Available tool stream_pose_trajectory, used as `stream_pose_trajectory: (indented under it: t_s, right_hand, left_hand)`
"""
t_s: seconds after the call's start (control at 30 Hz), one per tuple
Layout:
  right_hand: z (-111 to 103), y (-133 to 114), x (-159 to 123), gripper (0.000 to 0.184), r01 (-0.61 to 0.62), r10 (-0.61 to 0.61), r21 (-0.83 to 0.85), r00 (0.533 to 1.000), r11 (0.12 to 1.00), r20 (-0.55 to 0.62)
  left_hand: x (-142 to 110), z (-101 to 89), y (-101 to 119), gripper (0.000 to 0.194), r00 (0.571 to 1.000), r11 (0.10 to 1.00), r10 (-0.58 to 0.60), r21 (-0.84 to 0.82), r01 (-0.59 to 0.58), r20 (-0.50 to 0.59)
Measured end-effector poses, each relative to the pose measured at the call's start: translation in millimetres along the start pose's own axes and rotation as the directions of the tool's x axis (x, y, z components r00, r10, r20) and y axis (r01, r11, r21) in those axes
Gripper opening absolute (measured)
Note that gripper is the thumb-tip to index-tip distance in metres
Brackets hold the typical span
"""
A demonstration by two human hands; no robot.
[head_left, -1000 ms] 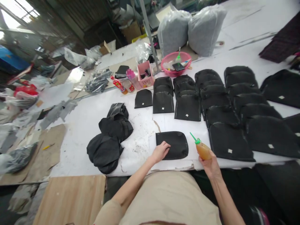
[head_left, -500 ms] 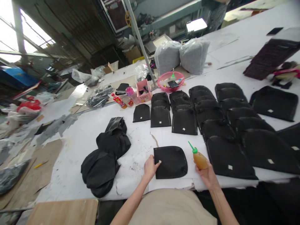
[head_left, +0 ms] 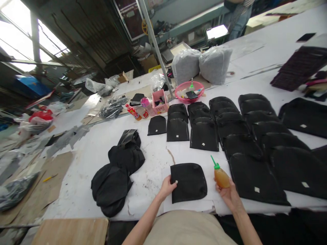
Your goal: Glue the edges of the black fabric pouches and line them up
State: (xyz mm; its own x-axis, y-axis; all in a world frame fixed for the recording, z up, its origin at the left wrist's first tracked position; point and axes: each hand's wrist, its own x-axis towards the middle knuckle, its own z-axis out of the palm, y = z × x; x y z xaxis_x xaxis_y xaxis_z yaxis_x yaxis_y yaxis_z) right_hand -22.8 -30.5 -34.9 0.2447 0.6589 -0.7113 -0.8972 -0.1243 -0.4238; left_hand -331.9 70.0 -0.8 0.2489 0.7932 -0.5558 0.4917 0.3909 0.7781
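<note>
My left hand (head_left: 168,188) pinches the left edge of a black fabric panel (head_left: 190,183), with its thumb on top beside a small white tag (head_left: 176,182). The panel lies flat on the white-covered table, its rounded end towards the right. In my right hand (head_left: 230,196) is a squeeze bottle (head_left: 221,178) of amber liquid, its thin green nozzle tilted up and left. The bottle is held right of the panel, apart from it. Left of my left hand lies a heap of loose black fabric pieces (head_left: 112,185).
Overlapping rows of black panels (head_left: 255,177) lie to the right and behind. Farther back are a pink basket (head_left: 189,99), a pink box (head_left: 160,108), a red-labelled bottle (head_left: 133,112) and a metal post (head_left: 155,47). A person (head_left: 240,20) stands across the table.
The whole view has shifted slightly, so everything appears a little lower and to the right. Both hands keep their holds on the panel and the bottle.
</note>
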Motion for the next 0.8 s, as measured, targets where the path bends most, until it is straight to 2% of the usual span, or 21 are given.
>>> stream_pose_trajectory:
  t_s: [0.07, 0.13, 0.23, 0.33, 0.43, 0.57, 0.7, 0.8]
  right_hand:
    - [0.0, 0.1, 0.3, 0.051, 0.001, -0.001, -0.007, 1.0, 1.0, -0.014]
    - [0.2, 0.3, 0.1, 0.051, 0.012, -0.012, -0.02, 1.0, 1.0, -0.014]
    - [0.7, 1.3, -1.0, 0.05, 0.032, -0.032, -0.043, 0.999, 0.999, -0.005]
    - [-0.7, 4.6, -2.7, 0.048, 0.034, -0.034, -0.083, 0.999, 0.996, 0.001]
    - [-5.6, 11.0, -4.3, 0.046, 0.015, -0.014, -0.121, 1.0, 0.993, 0.016]
    - [-12.7, 19.6, -5.1, 0.048, -0.039, 0.041, -0.128, 0.999, 0.991, 0.009]
    - [-11.7, 22.8, -5.8, 0.049, -0.036, 0.032, -0.087, 0.998, 0.996, -0.048]
    - [-8.1, 23.3, -7.8, 0.047, 0.003, -0.008, -0.069, 0.997, 0.998, -0.077]
  left_hand:
    - [-8.1, -8.0, 11.3, 0.038, 0.997, 0.962, 0.048, -0.273, -0.031, 0.055]
    - [-13.1, -20.8, 25.1, 0.041, 0.997, 0.9, 0.059, -0.434, -0.033, 0.045]
    - [-11.4, -45.4, 43.5, 0.043, 0.997, 0.824, 0.033, -0.562, -0.07, -0.075]
    - [2.6, -71.9, 56.3, 0.045, 0.974, 0.728, -0.009, -0.67, -0.147, -0.224]
    - [27.8, -98.0, 66.9, 0.043, 0.942, 0.594, -0.049, -0.768, -0.241, -0.333]
    - [73.9, -127.9, 82.6, 0.038, 0.897, 0.447, -0.099, -0.825, -0.346, -0.43]
    - [125.3, -147.5, 98.8, 0.038, 0.844, 0.355, -0.16, -0.828, -0.434, -0.511]
    - [161.8, -159.4, 107.8, 0.039, 0.806, 0.321, -0.208, -0.817, -0.479, -0.554]
